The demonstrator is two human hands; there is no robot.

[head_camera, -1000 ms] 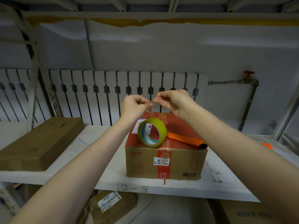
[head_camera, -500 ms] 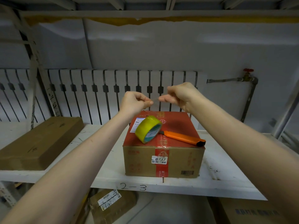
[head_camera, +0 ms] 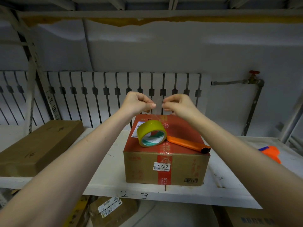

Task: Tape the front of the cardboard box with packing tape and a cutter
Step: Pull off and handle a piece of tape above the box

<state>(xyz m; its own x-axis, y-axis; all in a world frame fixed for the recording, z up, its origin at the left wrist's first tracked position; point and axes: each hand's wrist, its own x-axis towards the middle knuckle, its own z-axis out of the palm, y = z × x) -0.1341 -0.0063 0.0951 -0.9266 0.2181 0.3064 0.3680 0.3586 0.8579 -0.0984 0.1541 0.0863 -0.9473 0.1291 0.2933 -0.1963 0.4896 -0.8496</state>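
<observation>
- Left hand [head_camera: 136, 104] and right hand [head_camera: 178, 104] each pinch a clear tape strip [head_camera: 158, 106] above the box [head_camera: 165, 167].
- Roll [head_camera: 151, 133] and cutter [head_camera: 188, 144] lie on it.

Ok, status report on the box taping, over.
Left hand and right hand pinch clear tape above the box. Tape roll and cutter on its top. Front unobstructed.
</observation>
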